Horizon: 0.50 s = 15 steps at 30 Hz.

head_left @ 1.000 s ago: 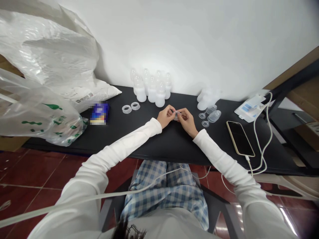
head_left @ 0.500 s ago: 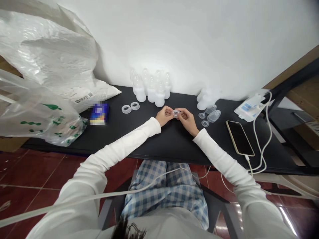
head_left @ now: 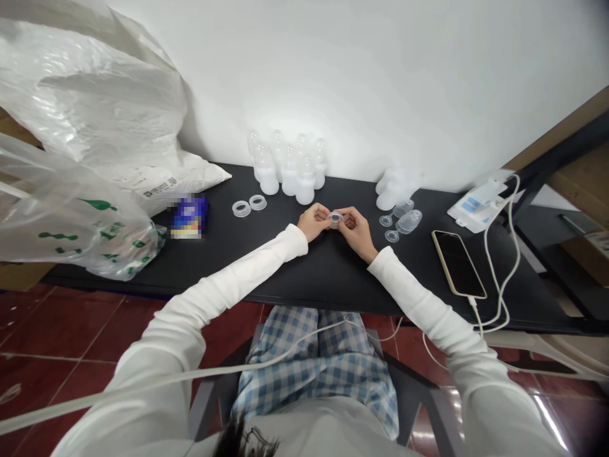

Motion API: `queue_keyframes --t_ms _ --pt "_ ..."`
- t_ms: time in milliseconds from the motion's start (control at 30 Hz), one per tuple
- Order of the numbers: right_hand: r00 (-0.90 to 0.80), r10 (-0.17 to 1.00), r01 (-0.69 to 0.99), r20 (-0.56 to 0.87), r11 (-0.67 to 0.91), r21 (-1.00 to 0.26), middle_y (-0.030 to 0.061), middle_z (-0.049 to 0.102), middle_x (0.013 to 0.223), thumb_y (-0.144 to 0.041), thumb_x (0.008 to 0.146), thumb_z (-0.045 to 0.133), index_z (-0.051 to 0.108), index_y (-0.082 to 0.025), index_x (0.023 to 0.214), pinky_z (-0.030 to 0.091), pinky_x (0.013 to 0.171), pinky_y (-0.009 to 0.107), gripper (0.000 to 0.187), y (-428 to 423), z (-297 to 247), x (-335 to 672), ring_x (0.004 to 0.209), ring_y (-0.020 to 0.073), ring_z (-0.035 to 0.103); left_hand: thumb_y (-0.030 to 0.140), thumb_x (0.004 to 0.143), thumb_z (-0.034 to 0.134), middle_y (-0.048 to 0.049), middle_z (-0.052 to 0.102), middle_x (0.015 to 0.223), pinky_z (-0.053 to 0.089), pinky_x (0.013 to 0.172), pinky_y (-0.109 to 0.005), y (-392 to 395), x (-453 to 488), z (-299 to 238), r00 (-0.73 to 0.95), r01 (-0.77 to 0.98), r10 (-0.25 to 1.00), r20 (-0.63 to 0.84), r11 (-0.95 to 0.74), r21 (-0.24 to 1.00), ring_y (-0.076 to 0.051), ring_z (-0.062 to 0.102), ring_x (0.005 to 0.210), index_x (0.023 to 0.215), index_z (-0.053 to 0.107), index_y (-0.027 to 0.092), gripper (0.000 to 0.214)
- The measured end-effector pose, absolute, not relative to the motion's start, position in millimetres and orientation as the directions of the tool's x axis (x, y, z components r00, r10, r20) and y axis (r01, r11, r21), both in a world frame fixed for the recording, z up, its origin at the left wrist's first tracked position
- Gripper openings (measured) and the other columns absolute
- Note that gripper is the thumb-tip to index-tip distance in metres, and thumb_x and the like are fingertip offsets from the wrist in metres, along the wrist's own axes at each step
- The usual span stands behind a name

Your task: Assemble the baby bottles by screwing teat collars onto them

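Over the black table (head_left: 285, 266), my left hand (head_left: 313, 221) and my right hand (head_left: 356, 230) meet around a small clear plastic ring piece (head_left: 335, 218). Both hands pinch it with curled fingers, one from each side. Several small white bottles with clear caps (head_left: 290, 168) stand in a cluster behind my hands, against the wall. Two loose clear rings (head_left: 250, 205) lie to the left of them. To the right of my right hand lie a few clear teat-like parts (head_left: 402, 223) and a white heap of more pieces (head_left: 394, 185).
Big plastic bags (head_left: 80, 146) fill the table's left end, with a blue packet (head_left: 189, 216) beside them. A phone (head_left: 458, 263) on a white charging cable (head_left: 499, 279) lies at the right, next to a white packet (head_left: 478, 206). Red floor tiles show below.
The ring piece has turned slightly between my fingers; both hands stay in the same spot.
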State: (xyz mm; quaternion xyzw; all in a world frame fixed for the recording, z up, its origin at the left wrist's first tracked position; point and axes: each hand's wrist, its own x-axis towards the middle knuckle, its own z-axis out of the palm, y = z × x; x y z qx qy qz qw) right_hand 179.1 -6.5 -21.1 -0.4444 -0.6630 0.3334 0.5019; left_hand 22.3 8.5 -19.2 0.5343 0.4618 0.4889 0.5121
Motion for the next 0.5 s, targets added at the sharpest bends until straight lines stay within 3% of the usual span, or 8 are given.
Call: queue_keyframes --t_ms 233,367,500 --pt "-0.089 0.921 0.284 0.38 0.389 -0.876 -0.0059 0.046 0.062 -0.058 0.085 0.066 0.064 -0.023 0.094 0.036 0.054 0.026 0.037 -10.1 -15.9 178.7 0.055 0.0098 0.043 0.011 0.072 0.077 0.0079 0.059 0.06 0.046 0.053 -0.02 6.3 22.6 -19.6 0.146 -0.033 0.986 0.079 -0.075 0.997 -0.006 0.057 0.049 0.079 0.054 0.017 0.025" --pt "-0.146 0.904 0.281 0.401 0.427 -0.86 -0.0027 0.056 0.074 -0.062 0.085 0.064 0.059 -0.025 0.108 0.046 0.062 0.029 0.044 -9.6 -15.6 180.0 0.065 0.0127 0.053 0.017 0.073 0.078 0.0073 0.061 0.066 0.047 0.054 -0.019 8.7 18.5 -19.8 0.152 -0.079 0.981 0.119 -0.108 0.991 -0.005 0.059 0.05 0.083 0.052 0.018 0.028" --pt "-0.166 0.917 0.174 0.364 0.39 -0.904 0.0007 0.063 0.092 -0.068 0.081 0.066 0.045 -0.029 0.123 0.053 0.074 0.033 0.061 -4.8 -22.7 182.5 0.079 0.0161 0.063 0.02 0.073 0.078 0.005 0.064 0.074 0.049 0.059 -0.021 14.5 13.2 -21.5 0.111 -0.102 0.975 0.192 -0.181 0.978 -0.006 0.061 0.055 0.085 0.054 0.018 0.027"
